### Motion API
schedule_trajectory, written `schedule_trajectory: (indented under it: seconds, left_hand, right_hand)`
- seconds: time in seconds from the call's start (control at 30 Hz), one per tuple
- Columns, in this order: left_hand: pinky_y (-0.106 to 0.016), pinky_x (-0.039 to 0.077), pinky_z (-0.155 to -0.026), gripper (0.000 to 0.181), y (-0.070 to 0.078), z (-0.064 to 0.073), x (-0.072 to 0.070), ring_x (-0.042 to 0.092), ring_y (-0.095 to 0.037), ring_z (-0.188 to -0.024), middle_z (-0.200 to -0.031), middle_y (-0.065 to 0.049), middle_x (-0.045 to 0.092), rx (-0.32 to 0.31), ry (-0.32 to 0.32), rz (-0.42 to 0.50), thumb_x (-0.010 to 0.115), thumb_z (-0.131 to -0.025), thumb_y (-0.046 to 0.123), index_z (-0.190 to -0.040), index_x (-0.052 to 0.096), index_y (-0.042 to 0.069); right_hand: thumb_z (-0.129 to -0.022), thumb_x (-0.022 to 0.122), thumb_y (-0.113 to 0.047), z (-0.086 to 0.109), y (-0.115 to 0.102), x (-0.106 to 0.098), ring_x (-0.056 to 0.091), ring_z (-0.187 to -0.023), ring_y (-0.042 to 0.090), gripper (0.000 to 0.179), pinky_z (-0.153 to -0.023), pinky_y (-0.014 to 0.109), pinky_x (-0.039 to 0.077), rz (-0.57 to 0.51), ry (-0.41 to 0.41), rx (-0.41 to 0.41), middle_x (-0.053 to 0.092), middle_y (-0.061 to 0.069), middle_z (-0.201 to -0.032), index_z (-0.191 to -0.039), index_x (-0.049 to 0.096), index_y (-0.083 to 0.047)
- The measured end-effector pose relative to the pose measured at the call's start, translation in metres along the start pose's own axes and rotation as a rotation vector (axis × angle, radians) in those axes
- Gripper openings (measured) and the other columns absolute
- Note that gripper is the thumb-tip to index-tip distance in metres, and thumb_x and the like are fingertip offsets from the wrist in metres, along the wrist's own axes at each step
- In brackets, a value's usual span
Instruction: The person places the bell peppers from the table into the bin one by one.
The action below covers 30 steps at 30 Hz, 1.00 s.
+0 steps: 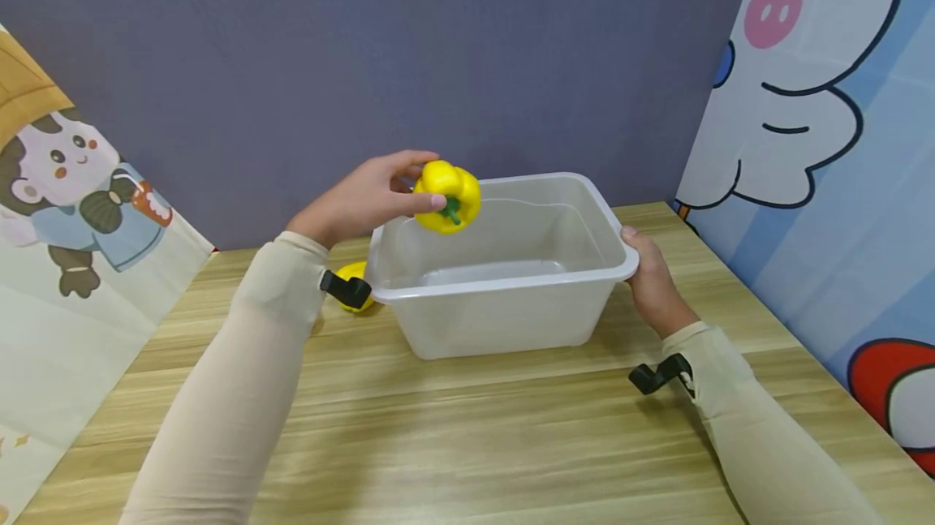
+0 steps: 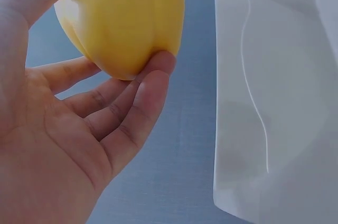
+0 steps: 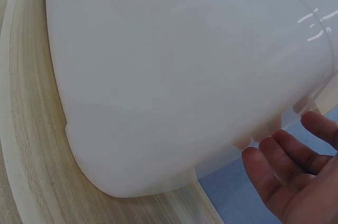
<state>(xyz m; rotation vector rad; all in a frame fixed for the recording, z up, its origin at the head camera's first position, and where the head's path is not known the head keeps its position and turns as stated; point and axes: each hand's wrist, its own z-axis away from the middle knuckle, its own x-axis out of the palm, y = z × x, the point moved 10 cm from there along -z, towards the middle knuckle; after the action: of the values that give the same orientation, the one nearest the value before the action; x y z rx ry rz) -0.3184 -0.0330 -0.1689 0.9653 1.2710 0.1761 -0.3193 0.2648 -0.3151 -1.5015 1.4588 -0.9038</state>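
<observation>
My left hand (image 1: 368,196) holds a yellow bell pepper (image 1: 441,178) with a green stem, above the left end of a white plastic bin (image 1: 504,316). In the left wrist view the thumb and fingertips pinch the pepper (image 2: 124,23) from both sides. The bin stands upright on the table, and its visible inside holds nothing. At the bin's right end, my right hand (image 1: 655,286) grips the rim, thumb on top. The right wrist view has that hand's fingertips (image 3: 257,166) against the bin's outer wall (image 3: 169,86).
A second yellow object (image 1: 354,271), partly hidden by the left wrist, lies on the wood-grain table (image 1: 475,436) just left of the bin. A grey-blue panel (image 1: 409,46) rises behind it. Cartoon-printed sheets (image 1: 876,249) border both sides.
</observation>
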Motion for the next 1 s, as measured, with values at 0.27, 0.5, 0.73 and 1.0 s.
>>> schedule_trajectory:
  seconds: [0.27, 0.5, 0.73, 1.0]
  left_hand:
    - [-0.030, 0.049, -0.084, 0.071, -0.004, -0.009, -0.002, 0.056, -0.013, -0.103, -0.127, -0.002, 0.049, -0.003, 0.005, 0.032, 0.068, -0.083, 0.041, -0.142, 0.036, 0.022]
    - [-0.030, 0.050, -0.083, 0.074, -0.022, -0.029, 0.000, 0.055, -0.011, -0.103, -0.125, 0.004, 0.049, 0.011, 0.002, 0.031, 0.070, -0.077, 0.051, -0.140, 0.038, 0.029]
    - [-0.029, 0.050, -0.081, 0.070, -0.015, -0.033, 0.004, 0.055, -0.011, -0.104, -0.127, 0.002, 0.048, 0.000, -0.020, 0.056, 0.068, -0.081, 0.045, -0.141, 0.037, 0.027]
    - [-0.029, 0.050, -0.082, 0.067, -0.001, -0.032, 0.010, 0.055, -0.012, -0.104, -0.128, -0.002, 0.048, 0.008, -0.039, 0.055, 0.066, -0.084, 0.038, -0.142, 0.036, 0.020]
  right_hand:
    - [-0.101, 0.026, -0.036, -0.001, -0.002, 0.002, 0.052, -0.074, 0.018, 0.047, -0.064, 0.032, 0.043, 0.018, -0.019, -0.015, 0.058, 0.004, -0.084, -0.104, 0.058, -0.001]
    - [-0.101, 0.027, -0.037, -0.002, -0.004, 0.001, 0.052, -0.074, 0.020, 0.052, -0.062, 0.032, 0.044, 0.035, -0.025, -0.043, 0.056, 0.014, -0.087, -0.105, 0.053, 0.008]
    - [-0.101, 0.027, -0.035, -0.001, -0.002, -0.001, 0.051, -0.072, 0.021, 0.050, -0.061, 0.031, 0.043, 0.011, -0.019, -0.035, 0.055, 0.015, -0.085, -0.104, 0.054, 0.007]
    - [-0.101, 0.028, -0.036, -0.001, -0.001, -0.001, 0.053, -0.074, 0.021, 0.053, -0.064, 0.032, 0.043, 0.000, 0.006, -0.017, 0.057, 0.016, -0.086, -0.106, 0.052, 0.010]
